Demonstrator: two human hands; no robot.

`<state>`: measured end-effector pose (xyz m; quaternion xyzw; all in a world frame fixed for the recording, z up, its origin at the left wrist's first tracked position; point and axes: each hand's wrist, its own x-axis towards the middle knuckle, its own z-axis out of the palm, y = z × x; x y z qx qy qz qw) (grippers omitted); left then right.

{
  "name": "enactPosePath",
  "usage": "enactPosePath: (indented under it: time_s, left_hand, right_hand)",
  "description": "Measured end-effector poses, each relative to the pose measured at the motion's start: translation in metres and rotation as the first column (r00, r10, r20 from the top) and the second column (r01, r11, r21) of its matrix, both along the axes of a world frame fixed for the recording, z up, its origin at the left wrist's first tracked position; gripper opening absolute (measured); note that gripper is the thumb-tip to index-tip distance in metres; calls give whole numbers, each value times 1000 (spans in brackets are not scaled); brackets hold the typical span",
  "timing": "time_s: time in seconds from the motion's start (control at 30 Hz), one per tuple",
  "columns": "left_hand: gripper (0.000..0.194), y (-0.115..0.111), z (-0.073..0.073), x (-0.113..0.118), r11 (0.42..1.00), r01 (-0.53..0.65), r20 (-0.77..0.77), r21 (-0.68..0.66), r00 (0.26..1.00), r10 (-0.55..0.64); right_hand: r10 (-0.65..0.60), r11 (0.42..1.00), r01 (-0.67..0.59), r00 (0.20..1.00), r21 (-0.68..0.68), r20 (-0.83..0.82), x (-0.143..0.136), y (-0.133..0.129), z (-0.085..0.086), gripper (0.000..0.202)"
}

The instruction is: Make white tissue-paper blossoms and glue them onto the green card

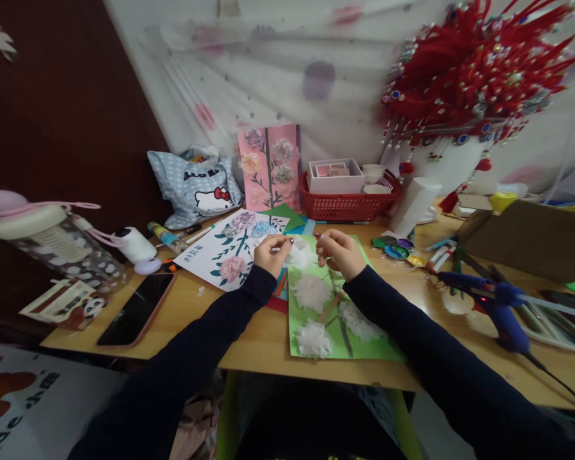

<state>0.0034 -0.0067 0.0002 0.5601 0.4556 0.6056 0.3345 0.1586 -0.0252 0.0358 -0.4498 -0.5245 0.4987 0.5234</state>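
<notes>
A green sheet [326,338] lies at the table's front edge with several white ruffled flowers [311,292] and a dark painted stem on it. Over its upper left corner is my left hand [272,254], its fingers pinched together; whatever they hold is too small to name. My right hand [340,253] is over the sheet's upper part, thumb and fingertips close together, with something I cannot make out at the tips. A small gap separates the two hands. A thin tan stick [329,308] rests across the sheet below my right hand.
Left are a phone [137,310], a bottle [62,243] and a white sheet with painted flowers [206,259]. Behind stand a pink flower picture [268,191] and a red basket [335,207]. Right are paint dishes [397,252], a blue glue gun [501,306] and a cardboard box [531,239].
</notes>
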Motion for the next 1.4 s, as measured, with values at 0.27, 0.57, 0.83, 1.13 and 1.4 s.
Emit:
enactPosePath:
  time_s: [0.27,0.57,0.83,1.13,1.4]
  left_hand:
    - [24,-8,7,5,981,167,134,-94,979,-154]
    - [18,-14,12,7,979,191,150,-73,973,-178]
    - [21,-12,8,5,974,225,133,-42,967,-217]
    - [17,-12,6,6,978,206,83,37,975,-208]
    - [18,-13,8,6,984,179,107,-19,979,-176]
  right_hand:
    - [187,966,-216,964,144,191,-3,0,-13,30]
    - [136,973,-175,962,151,237,-4,-4,-8,27]
    - [116,973,-158,965,167,236,-2,-1,-11,18]
    - [124,977,-159,967,145,223,-1,-2,-9,20]
    - [159,970,-189,969,152,191,0,-1,-11,20]
